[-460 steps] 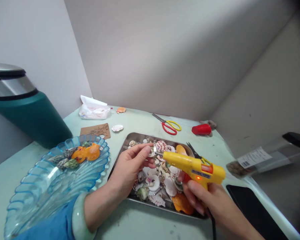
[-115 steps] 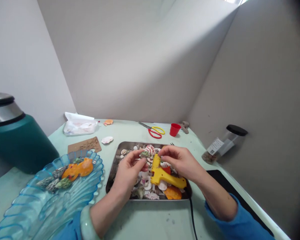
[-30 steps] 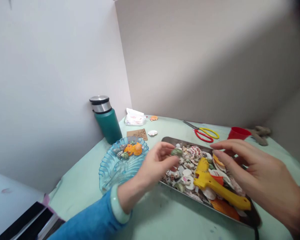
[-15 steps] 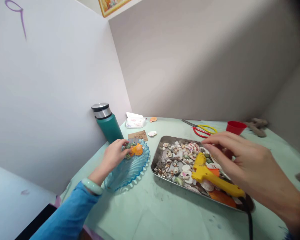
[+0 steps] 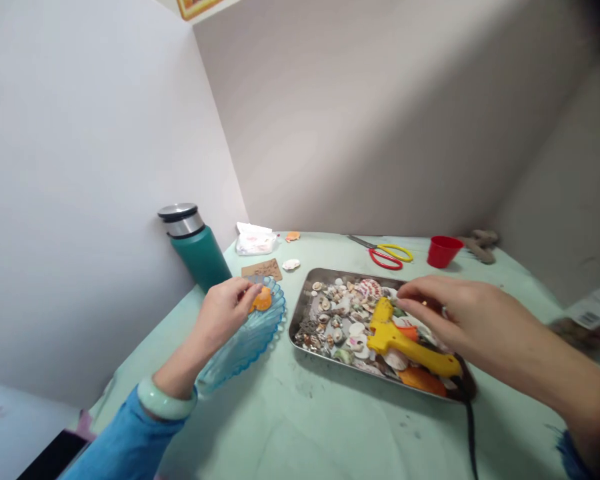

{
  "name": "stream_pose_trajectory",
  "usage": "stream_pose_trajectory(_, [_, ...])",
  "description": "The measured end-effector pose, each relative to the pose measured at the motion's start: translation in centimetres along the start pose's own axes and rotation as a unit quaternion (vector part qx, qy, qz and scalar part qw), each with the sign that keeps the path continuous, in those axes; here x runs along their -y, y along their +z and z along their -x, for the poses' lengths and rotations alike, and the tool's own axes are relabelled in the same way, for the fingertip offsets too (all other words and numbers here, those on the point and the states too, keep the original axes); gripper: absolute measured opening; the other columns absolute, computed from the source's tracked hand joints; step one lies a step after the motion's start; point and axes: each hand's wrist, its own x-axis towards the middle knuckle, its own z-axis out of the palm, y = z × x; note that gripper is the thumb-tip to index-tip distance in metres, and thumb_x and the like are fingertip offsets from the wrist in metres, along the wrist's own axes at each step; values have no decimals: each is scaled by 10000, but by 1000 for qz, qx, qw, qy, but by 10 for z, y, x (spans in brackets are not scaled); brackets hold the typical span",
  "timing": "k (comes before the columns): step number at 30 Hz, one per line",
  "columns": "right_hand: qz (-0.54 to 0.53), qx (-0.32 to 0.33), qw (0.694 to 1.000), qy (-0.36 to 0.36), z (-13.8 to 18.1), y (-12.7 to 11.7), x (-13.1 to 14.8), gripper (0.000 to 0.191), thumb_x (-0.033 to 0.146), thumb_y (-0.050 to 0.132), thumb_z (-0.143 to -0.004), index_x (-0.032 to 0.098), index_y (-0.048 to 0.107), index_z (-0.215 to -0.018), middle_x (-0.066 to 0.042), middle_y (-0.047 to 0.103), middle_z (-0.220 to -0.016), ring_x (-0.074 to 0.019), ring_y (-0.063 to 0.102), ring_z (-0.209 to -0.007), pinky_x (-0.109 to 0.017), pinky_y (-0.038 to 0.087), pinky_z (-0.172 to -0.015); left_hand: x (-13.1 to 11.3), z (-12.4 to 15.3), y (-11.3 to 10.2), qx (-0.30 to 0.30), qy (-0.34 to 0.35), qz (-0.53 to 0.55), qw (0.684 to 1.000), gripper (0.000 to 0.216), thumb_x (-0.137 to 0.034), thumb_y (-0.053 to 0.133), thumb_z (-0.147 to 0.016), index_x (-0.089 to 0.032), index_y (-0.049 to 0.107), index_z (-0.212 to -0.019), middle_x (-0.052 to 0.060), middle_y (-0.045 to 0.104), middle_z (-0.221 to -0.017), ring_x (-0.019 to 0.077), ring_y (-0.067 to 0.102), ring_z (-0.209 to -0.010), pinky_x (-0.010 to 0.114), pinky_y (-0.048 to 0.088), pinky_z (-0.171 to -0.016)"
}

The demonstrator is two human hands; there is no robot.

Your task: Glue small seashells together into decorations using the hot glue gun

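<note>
My left hand (image 5: 224,308) is over the blue scalloped glass dish (image 5: 243,347), fingertips pinched together. Whatever is between them, if anything, is too small to make out. An orange shell (image 5: 263,299) lies in the dish beside these fingertips. My right hand (image 5: 463,310) is closed in a pinch above the right part of the metal tray (image 5: 325,361), and what its fingertips hold cannot be made out. Many small shells (image 5: 337,320) fill the tray. A yellow glue gun (image 5: 405,343) lies on top of them, below my right hand, its black cord running over the tray's edge.
Left of the dish stands a green bottle (image 5: 200,257). Behind are a tissue pack (image 5: 256,241), a brown card (image 5: 263,269), a white shell (image 5: 291,265) and an orange shell piece (image 5: 293,236). Scissors (image 5: 386,256), a red cup (image 5: 444,252) and driftwood-like pieces (image 5: 480,247) are at the back right.
The view has turned right, so things appear further left. My left hand has risen slightly from the dish's contents. My right hand stays pinched over the tray.
</note>
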Motion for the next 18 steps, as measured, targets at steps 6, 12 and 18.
stream_pose_trajectory(6, [23, 0, 999, 26, 18, 12, -5, 247, 346, 458, -901, 226, 651, -805, -15, 681, -722, -179, 599, -613, -284, 393, -551, -62, -5, 25, 105, 167, 32, 980, 245, -281, 430, -909, -188, 652, -864, 57, 668, -844, 174, 595, -779, 273, 423, -680])
stream_pose_trajectory(12, [22, 42, 999, 11, 33, 27, -16, 227, 295, 469, -920, 216, 664, -838, -18, 709, -802, -175, 638, -697, -286, 422, -624, -82, -17, 65, 150, 242, -70, 956, 185, -154, 487, -836, -156, 664, -891, 110, 672, -831, 253, 593, -861, 345, 459, -710])
stream_pose_trajectory(18, [-5, 53, 998, 19, 40, 32, -26, 206, 308, 500, -910, 220, 675, -847, -22, 710, -815, -179, 642, -715, -292, 430, -638, -74, -29, 77, 152, 264, -61, 950, 265, -21, 473, -767, -150, 687, -853, 107, 660, -804, 232, 563, -826, 345, 454, -734])
